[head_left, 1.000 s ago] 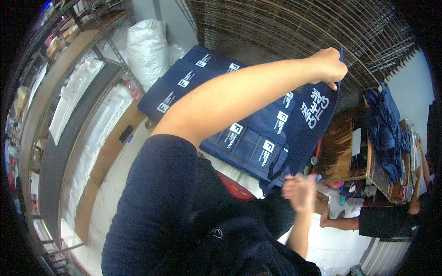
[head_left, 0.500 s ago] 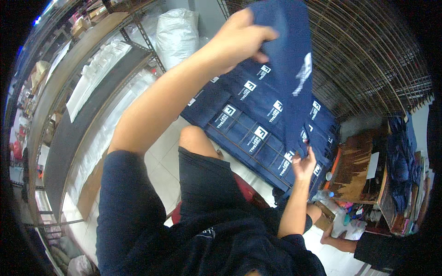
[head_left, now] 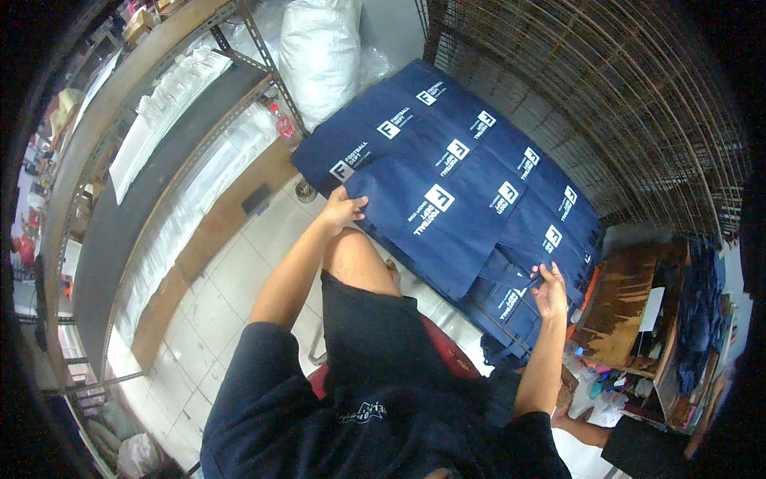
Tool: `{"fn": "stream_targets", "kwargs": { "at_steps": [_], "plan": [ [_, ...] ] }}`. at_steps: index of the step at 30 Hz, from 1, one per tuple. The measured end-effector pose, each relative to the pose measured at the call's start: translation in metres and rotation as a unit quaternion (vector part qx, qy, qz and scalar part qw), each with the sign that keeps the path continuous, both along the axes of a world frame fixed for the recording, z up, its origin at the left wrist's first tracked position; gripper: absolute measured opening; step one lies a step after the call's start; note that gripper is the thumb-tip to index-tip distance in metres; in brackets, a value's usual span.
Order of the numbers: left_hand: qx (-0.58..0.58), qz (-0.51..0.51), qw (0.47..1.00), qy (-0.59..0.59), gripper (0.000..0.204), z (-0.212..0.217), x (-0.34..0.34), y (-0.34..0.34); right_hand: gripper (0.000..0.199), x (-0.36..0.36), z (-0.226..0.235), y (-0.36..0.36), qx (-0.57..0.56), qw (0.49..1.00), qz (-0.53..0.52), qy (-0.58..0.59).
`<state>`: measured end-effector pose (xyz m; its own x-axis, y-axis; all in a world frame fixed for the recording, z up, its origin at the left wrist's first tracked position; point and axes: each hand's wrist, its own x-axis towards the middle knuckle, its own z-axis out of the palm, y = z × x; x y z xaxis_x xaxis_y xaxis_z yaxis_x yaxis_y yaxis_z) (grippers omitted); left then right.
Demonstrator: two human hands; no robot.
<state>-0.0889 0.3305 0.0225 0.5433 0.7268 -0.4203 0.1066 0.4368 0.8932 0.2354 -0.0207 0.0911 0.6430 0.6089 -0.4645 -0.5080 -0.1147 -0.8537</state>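
A navy fabric piece [head_left: 399, 195] with white prints lies nearly flat over other navy printed pieces [head_left: 427, 96] spread on a wire rack. My left hand [head_left: 345, 211] is closed on the piece's near left corner, at the rack's near edge beside my knee. Over at the right, my right hand [head_left: 549, 291] pinches a narrow navy strip of fabric; whether that strip belongs to the same piece I cannot tell. Near my right hand, some bars of the rack [head_left: 504, 329] show between the fabrics.
Tall wire racks [head_left: 574, 96] stand behind the fabric. At left are metal shelves [head_left: 159, 207] with plastic-wrapped stacks, and a white sack [head_left: 319, 60]. A plastic bottle [head_left: 282, 124] stands by the shelf. A wooden cabinet [head_left: 622, 303] and another person's leg [head_left: 586, 431] are at right.
My left hand has come down and toward me from high above the rack, laying the raised fabric out flatter. My right hand has shifted slightly right and nearer.
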Motion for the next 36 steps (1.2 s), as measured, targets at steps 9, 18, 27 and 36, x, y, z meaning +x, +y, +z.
{"fn": "stream_targets", "kwargs": {
  "at_steps": [9,18,27,36],
  "plan": [
    [-0.033,0.058,0.985,0.158,0.042,-0.094,-0.012,0.041,0.027,-0.006,-0.115,0.02,-0.141,0.988,-0.056,0.025],
    [0.044,0.119,0.98,0.154,0.039,-0.113,-0.011,0.021,0.02,-0.02,-0.133,0.034,-0.184,0.98,-0.077,0.007],
    [0.038,0.208,0.969,0.13,0.057,-0.134,-0.004,0.023,0.011,-0.016,-0.129,0.048,-0.134,0.988,-0.071,-0.026],
    [0.094,0.181,0.962,0.181,0.063,-0.132,-0.004,0.026,0.023,-0.019,-0.134,0.05,-0.172,0.979,-0.1,-0.033]
  ]
}}
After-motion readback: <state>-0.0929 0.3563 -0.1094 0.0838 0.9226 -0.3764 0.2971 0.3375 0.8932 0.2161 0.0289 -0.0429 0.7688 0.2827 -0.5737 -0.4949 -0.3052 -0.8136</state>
